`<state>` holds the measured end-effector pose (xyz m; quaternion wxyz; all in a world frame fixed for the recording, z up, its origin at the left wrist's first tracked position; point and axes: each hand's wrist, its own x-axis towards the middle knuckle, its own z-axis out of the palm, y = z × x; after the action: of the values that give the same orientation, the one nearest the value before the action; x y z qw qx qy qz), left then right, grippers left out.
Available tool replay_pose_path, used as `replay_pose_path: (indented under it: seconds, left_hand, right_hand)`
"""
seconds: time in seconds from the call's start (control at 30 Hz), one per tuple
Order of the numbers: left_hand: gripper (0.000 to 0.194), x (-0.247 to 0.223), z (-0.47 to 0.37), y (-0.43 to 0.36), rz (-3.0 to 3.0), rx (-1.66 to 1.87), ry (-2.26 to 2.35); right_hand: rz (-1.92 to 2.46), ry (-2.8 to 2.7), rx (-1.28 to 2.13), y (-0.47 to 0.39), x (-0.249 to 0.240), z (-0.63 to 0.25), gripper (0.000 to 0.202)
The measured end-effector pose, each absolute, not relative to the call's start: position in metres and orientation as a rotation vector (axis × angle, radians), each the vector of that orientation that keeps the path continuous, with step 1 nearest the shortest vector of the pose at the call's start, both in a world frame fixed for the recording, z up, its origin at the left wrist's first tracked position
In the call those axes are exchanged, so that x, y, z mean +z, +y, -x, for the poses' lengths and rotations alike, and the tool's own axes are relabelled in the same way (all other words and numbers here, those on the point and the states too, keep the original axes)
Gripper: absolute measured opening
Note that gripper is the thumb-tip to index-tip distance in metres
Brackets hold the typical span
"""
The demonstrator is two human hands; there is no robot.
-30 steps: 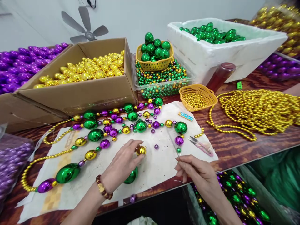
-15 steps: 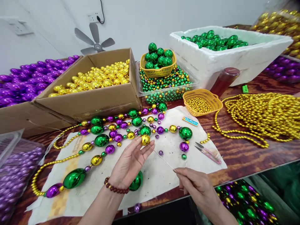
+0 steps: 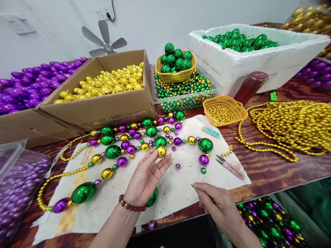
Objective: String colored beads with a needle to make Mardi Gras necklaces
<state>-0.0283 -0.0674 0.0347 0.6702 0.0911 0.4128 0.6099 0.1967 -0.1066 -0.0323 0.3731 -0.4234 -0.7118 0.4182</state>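
My left hand, palm turned up, holds a shiny gold bead at its fingertips. A long thin needle runs from that bead down to my right hand, whose thumb and fingers pinch its near end. Whether the needle's tip goes through the bead, I cannot tell. Strung purple, gold and green beads lie in rows on the white cloth beyond and left of my hands. A large green bead is partly hidden behind my left wrist. Small loose purple beads lie near the needle.
Scissors and a blue packet lie on the cloth's right side. Behind stand a cardboard box of gold beads, a clear tub, a yellow basket and a foam box. Gold bead strands are heaped at right.
My hands keep the same grip on the bead and the needle. The view has shifted slightly; otherwise little differs.
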Motion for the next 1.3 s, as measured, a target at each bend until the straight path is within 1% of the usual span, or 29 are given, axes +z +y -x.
replay_pose_path:
  seconds: [0.23, 0.47, 0.6, 0.93, 1.13, 1.3]
  left_hand:
    - [0.013, 0.034, 0.028, -0.069, -0.262, 1.379, 0.937]
    - [0.014, 0.033, 0.029, -0.070, -0.294, 1.400, 0.949]
    - [0.014, 0.033, 0.028, -0.070, -0.315, 1.390, 0.974]
    - [0.023, 0.034, 0.009, -0.081, -0.494, 1.340, 1.039]
    - [0.024, 0.032, 0.004, -0.086, -0.555, 1.351, 1.074]
    - [0.025, 0.023, 0.000, -0.083, -0.630, 1.261, 1.062]
  right_hand:
    - [1.105, -1.838, 1.111, -0.107, -0.032, -0.195, 0.023]
    - [1.071, -1.846, 1.065, -0.106, -0.035, -0.195, 0.018]
    - [1.092, -1.834, 1.117, -0.108, -0.038, -0.195, 0.018]
    - [1.179, -1.800, 1.287, -0.105, -0.037, -0.189, 0.020]
    - [1.221, -1.791, 1.267, -0.102, -0.037, -0.188, 0.022]
    - [1.226, -1.806, 1.228, -0.098, -0.034, -0.185, 0.023]
